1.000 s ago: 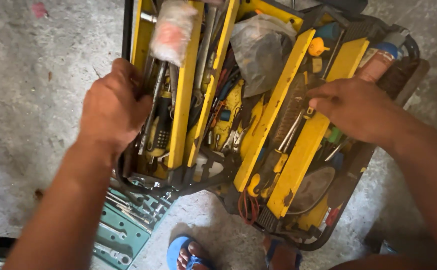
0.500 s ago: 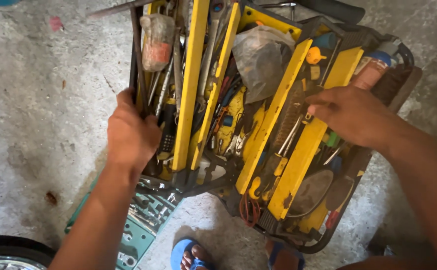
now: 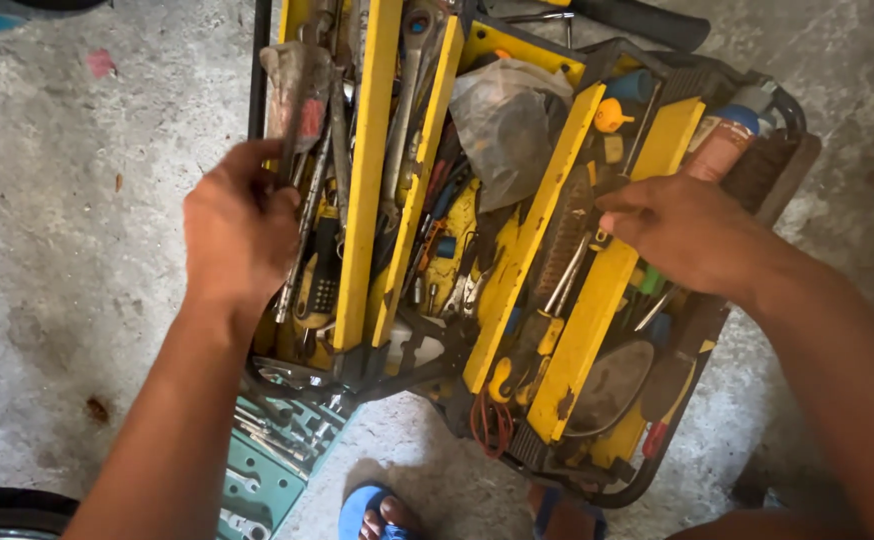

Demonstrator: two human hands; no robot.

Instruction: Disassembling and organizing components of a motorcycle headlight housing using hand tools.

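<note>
Left hand [image 3: 240, 232] fingers curled among long tools in the yellow toolbox [image 3: 367, 180] left tray; closure unclear. Right hand [image 3: 682, 232] pinches into its right tray.

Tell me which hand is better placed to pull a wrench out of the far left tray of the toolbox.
Left, probably. The left hand already rests on the wrenches in that left tray, fingers curled over them. The right hand is across the toolbox on a right-side tray.
</note>
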